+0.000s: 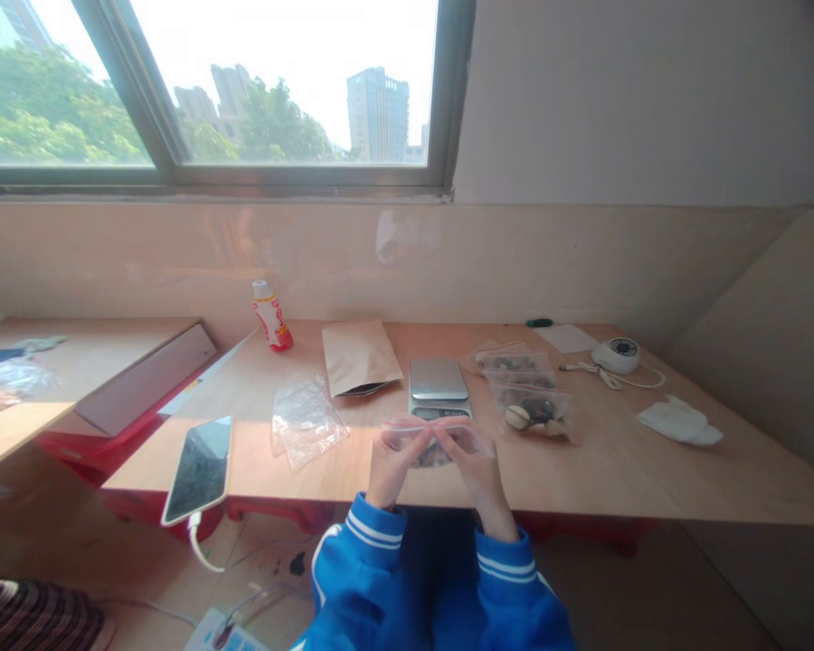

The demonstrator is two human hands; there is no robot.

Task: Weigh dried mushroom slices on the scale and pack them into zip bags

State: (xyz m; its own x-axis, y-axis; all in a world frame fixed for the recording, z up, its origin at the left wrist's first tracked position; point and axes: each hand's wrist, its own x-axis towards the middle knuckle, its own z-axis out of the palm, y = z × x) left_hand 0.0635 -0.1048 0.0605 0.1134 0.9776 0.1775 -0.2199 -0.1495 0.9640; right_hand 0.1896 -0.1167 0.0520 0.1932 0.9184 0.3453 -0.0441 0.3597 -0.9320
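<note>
My left hand and my right hand pinch the top edge of a clear zip bag between them, close to the table's front edge. Small dark pieces show in the bag below my fingertips. Just beyond my hands is a kitchen scale with a bare steel plate and a partly covered display. Right of the scale lie filled zip bags holding dark and pale pieces. A brown paper pouch lies left of the scale, its mouth towards me. Flat clear bags lie nearer on the left.
A phone with a plugged-in cable overhangs the table's left front edge. A red and white bottle stands at the back left. On the right are a white fan-like device, its cord, and a crumpled white cloth.
</note>
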